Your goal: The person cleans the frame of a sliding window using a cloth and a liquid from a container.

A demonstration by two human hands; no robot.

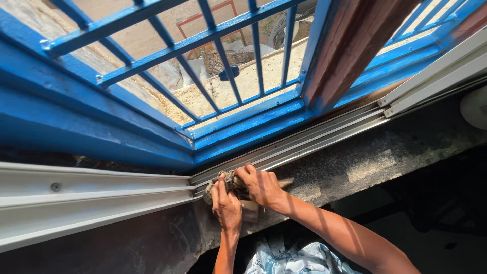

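A crumpled, dirty brown rag [231, 181] is pressed into the corner where two white metal window tracks [101, 195] meet. My left hand [227, 205] grips the rag from below, fingers curled over it. My right hand [261, 185] clutches the same rag from the right, knuckles up. Both hands rest on the dark stone sill [365, 157] at the corner.
A blue painted window grille [213, 56] with vertical bars rises just behind the tracks. A reddish-brown post [350, 45] stands at the right of the corner. Outside lies sandy ground with debris. A patterned cloth [289, 259] shows at the bottom.
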